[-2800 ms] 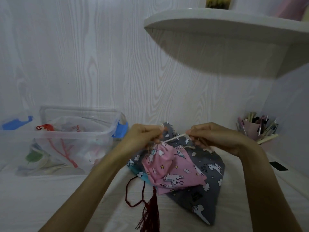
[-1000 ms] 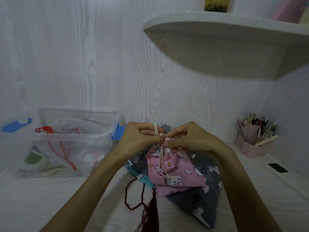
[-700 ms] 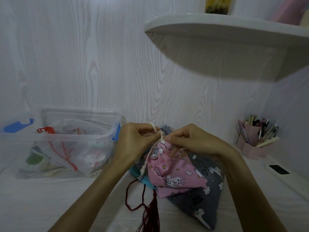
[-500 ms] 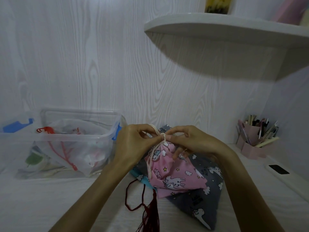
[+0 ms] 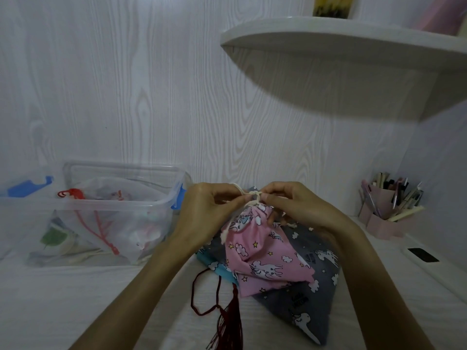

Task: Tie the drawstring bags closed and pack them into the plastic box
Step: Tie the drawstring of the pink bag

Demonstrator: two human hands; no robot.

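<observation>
A pink unicorn-print drawstring bag (image 5: 257,251) stands gathered at its neck on top of a grey unicorn-print bag (image 5: 305,299). A teal bag edge (image 5: 222,270) peeks out beneath them. My left hand (image 5: 209,213) and my right hand (image 5: 290,205) meet at the pink bag's neck, each pinching the cream drawstring (image 5: 254,197), which is looped there. One cord end hangs down the bag's left side. The clear plastic box (image 5: 141,205) stands at the left with bags inside.
A dark red cord with a tassel (image 5: 227,322) lies on the white table in front of the bags. A pink pen holder (image 5: 384,213) stands at the right, a dark phone (image 5: 423,255) near it. A white shelf (image 5: 341,44) overhangs the right side.
My hands came together from a wide pull on the cord to the bag's neck. The cord now forms a loop there, and one end hangs at the left.
</observation>
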